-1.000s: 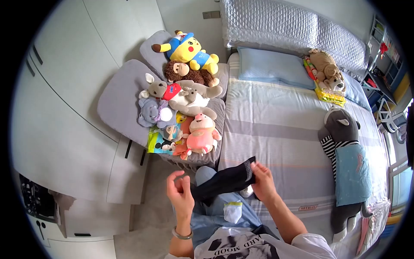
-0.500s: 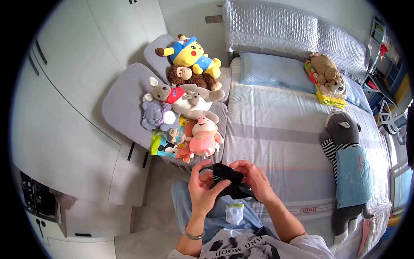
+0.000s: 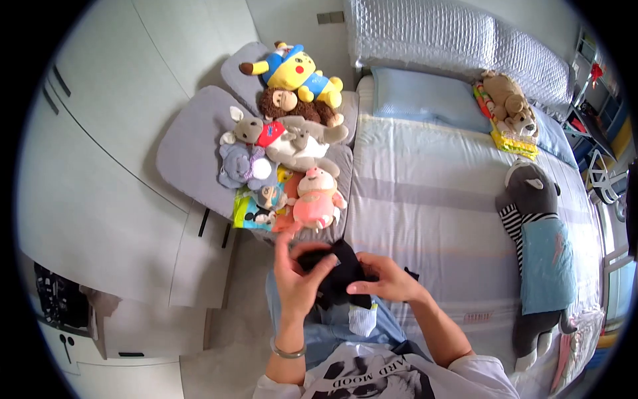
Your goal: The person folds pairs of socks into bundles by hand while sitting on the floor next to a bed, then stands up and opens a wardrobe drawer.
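Note:
A black sock (image 3: 344, 272), bunched and partly folded, is held between my two hands above my lap. My left hand (image 3: 298, 282) pinches its left side, thumb in front at the cloth and fingers spread behind. On the other side, my right hand (image 3: 389, 280) grips the sock with thumb and curled fingers; part of the cloth is hidden there. A small dark end of cloth sticks out beyond the right wrist. Below, a white ribbed sock (image 3: 362, 320) with a yellow-green edge lies on my jeans.
Several plush toys lie on grey cushions ahead left, among them a pink pig (image 3: 317, 203) and a kangaroo (image 3: 299, 145). To the right is a bed (image 3: 425, 219) with a long grey plush toy (image 3: 531, 193) and a blue pillow (image 3: 425, 100). White cabinets (image 3: 113, 186) stand left.
The black sock has been turned and spread, and its white stripes no longer show. My left hand has moved left, and my right hand has come lower with its thumb across the cloth.

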`<state>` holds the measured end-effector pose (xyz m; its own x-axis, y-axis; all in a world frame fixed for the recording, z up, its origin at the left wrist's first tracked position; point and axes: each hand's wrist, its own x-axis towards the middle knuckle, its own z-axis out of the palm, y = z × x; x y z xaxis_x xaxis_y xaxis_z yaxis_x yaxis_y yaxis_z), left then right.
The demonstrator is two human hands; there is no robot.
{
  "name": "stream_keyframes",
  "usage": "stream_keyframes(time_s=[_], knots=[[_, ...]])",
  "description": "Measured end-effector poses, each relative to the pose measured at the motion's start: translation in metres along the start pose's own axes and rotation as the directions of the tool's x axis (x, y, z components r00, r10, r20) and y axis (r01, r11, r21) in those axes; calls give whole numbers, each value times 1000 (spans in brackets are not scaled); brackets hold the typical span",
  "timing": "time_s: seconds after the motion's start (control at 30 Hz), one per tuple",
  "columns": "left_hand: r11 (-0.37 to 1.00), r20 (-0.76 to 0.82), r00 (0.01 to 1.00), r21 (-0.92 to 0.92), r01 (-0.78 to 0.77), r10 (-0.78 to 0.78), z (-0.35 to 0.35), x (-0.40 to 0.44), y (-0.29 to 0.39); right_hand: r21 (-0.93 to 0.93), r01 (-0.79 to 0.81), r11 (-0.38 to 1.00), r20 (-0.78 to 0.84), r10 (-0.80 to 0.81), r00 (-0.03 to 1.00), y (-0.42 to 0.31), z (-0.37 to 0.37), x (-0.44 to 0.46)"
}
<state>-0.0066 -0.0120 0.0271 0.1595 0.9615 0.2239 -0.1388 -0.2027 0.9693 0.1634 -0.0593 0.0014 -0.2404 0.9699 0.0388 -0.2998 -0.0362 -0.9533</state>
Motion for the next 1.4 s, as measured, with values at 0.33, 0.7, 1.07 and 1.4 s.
stream_keyframes(time_s=[0.33,0.7,1.07,1.4], knots=[[998,-418,907,-49,32,-50,-53,-17,-34,19,-268,963,-224,265,938,40,-97,2],[939,-501,798,-110,326,-335,-65,-84,-133,284,-116,952,-382,224,897,103,-104,16],[506,197,980,849,-152,-37,-97,-90,-133,-796,39,604,-121,-222,968,140,-135,-14],[615,95,995,783,-100,40,-92,-96,-155,-921,46,386,-39,-209,977,123,-92,-19]])
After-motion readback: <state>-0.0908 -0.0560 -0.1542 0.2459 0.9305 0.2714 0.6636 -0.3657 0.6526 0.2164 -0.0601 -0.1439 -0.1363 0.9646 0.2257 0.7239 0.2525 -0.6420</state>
